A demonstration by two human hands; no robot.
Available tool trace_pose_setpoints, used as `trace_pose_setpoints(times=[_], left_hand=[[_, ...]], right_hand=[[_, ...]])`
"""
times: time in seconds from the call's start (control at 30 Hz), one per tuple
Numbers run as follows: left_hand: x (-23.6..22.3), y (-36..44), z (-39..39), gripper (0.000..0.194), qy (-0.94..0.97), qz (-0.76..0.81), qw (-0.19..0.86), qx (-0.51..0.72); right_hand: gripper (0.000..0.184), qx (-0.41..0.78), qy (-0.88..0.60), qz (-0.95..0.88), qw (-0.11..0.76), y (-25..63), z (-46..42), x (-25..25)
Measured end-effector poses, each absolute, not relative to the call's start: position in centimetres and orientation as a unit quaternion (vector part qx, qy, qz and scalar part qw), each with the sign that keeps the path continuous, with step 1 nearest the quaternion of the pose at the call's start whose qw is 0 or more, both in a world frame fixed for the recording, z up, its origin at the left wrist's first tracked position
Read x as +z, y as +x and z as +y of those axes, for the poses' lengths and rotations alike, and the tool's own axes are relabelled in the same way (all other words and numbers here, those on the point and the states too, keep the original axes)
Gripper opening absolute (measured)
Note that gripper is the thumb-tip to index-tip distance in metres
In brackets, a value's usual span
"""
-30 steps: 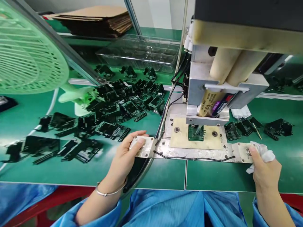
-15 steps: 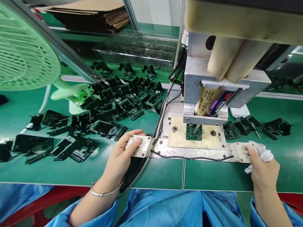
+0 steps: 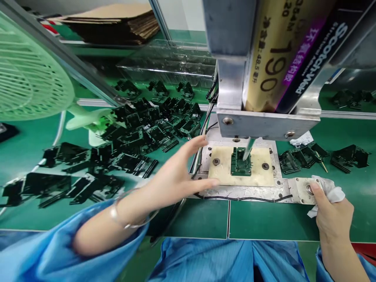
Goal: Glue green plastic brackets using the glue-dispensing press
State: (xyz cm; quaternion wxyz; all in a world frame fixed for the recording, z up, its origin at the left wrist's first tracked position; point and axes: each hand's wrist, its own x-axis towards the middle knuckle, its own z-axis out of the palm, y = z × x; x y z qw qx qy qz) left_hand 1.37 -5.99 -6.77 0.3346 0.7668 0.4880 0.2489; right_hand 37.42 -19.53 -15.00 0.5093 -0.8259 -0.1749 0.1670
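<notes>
My left hand [image 3: 179,172] reaches over the left end of the metal base plate [image 3: 252,193], its thumb and fingers spread around nothing. At the plate's right end, my right hand [image 3: 333,209] has its thumb on a round push button [image 3: 309,189] and its fingers closed around a crumpled white tissue [image 3: 335,194]. A black plastic part [image 3: 237,164] sits in the cream fixture block [image 3: 222,172]. The tip of a mixing nozzle [image 3: 249,148] comes down into that part from a two-barrel adhesive cartridge [image 3: 273,66] in a metal holder [image 3: 267,123].
Many similar black parts [image 3: 147,121] are heaped at the left, and several more [image 3: 305,156] lie right of the fixture. A green fan [image 3: 32,74] stands at far left. Clear plastic trays [image 3: 170,66] and a cardboard stack [image 3: 111,23] are behind. Cables [image 3: 202,145] run beside the fixture.
The adhesive cartridge and its holder have come down over the fixture. My left hand has left the left button and moved right, opening its fingers. My right hand has stayed at its button.
</notes>
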Motion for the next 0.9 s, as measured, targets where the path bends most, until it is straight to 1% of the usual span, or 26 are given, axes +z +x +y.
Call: trace_pose_setpoints(times=[0.03,0.07,0.1,0.2,0.23,0.33,0.4,0.47,0.53,0.6,0.63,0.7,0.73,0.77,0.8,0.83,0.9], left_hand=[[-6.6,2.8,-5.3,0.105,0.776,0.455,0.371,0.229],[-6.5,4.2,-4.8,0.106,0.781,0.432,0.400,0.208],[-6.6,5.4,-4.3,0.100,0.783,0.411,0.426,0.191],[-6.8,8.0,-3.4,0.067,0.759,0.382,0.492,0.191],[-6.7,8.4,-3.4,0.059,0.737,0.378,0.523,0.201],[-5.8,8.8,-3.5,0.050,0.648,0.379,0.630,0.196],[-4.7,8.8,-3.6,0.045,0.596,0.397,0.683,0.146],[-3.7,8.7,-3.9,0.043,0.547,0.443,0.706,0.077],[-3.1,8.4,-4.3,0.049,0.505,0.485,0.714,0.023],[-3.1,7.8,-5.2,0.054,0.487,0.497,0.718,0.010],[-3.3,7.5,-5.9,0.051,0.487,0.487,0.725,0.020],[-3.8,6.7,-7.8,0.039,0.500,0.445,0.740,0.068],[-4.1,6.2,-8.8,0.037,0.512,0.424,0.740,0.104],[-4.4,5.8,-10.0,0.038,0.534,0.407,0.726,0.153],[-4.8,5.4,-11.1,0.043,0.566,0.395,0.693,0.209],[-5.1,5.0,-12.2,0.048,0.608,0.389,0.638,0.269],[-5.8,4.6,-14.1,0.059,0.692,0.366,0.491,0.383]], right_hand=[[0.058,0.170,-0.826,-0.174,0.509,37.4,-19.6,-15.0],[0.058,0.172,-0.825,-0.174,0.510,37.4,-19.6,-15.1],[0.059,0.171,-0.824,-0.177,0.511,37.4,-19.6,-15.2],[0.064,0.172,-0.824,-0.190,0.505,37.4,-19.6,-15.4],[0.065,0.171,-0.824,-0.194,0.504,37.4,-19.5,-15.5],[0.067,0.176,-0.820,-0.201,0.506,37.5,-19.5,-15.6],[0.066,0.178,-0.818,-0.204,0.507,37.6,-19.6,-15.6],[0.065,0.183,-0.817,-0.209,0.505,37.6,-19.6,-15.5],[0.064,0.184,-0.813,-0.215,0.508,37.5,-19.6,-15.4],[0.063,0.187,-0.809,-0.221,0.512,37.3,-19.6,-15.3],[0.063,0.187,-0.807,-0.223,0.514,37.3,-19.6,-15.4],[0.063,0.176,-0.800,-0.232,0.525,37.4,-19.5,-15.7],[0.061,0.160,-0.796,-0.241,0.532,37.5,-19.6,-15.9],[0.059,0.131,-0.794,-0.258,0.535,37.7,-19.7,-16.1],[0.055,0.088,-0.794,-0.284,0.530,37.8,-19.9,-16.1],[0.049,0.034,-0.794,-0.321,0.515,37.9,-20.1,-16.0],[0.037,-0.090,-0.780,-0.420,0.456,37.6,-20.9,-15.0]])
